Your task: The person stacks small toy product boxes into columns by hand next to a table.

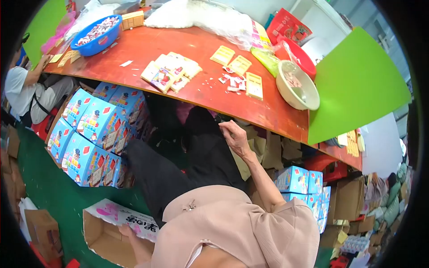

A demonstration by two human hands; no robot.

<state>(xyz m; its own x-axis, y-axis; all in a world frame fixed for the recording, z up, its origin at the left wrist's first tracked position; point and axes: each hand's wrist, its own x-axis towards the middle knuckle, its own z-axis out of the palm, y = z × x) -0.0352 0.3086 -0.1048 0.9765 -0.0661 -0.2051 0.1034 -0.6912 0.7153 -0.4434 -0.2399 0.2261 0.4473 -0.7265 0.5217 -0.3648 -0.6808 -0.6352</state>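
My left hand (128, 231) is low at the left, at the rim of a cardboard box (105, 239) with a white printed side. Its fingers are closed on the box's edge and partly hidden by it. My right hand (235, 137) hangs just below the front edge of the red table (203, 105), over my leg. Its fingers are curled in, and whatever they may hold is hidden. Nearest on the table above it are small yellow trays (254, 85) and a few red-and-white packets (235, 82).
Blue printed boxes (85, 161) are stacked at the left, more blue boxes (292, 179) at the right. The table bears a blue basin (96, 48) of packets, a pile of yellow packs (163, 77) and a white bowl (286, 96). A green panel (357, 85) stands right; a person (20, 87) sits far left.
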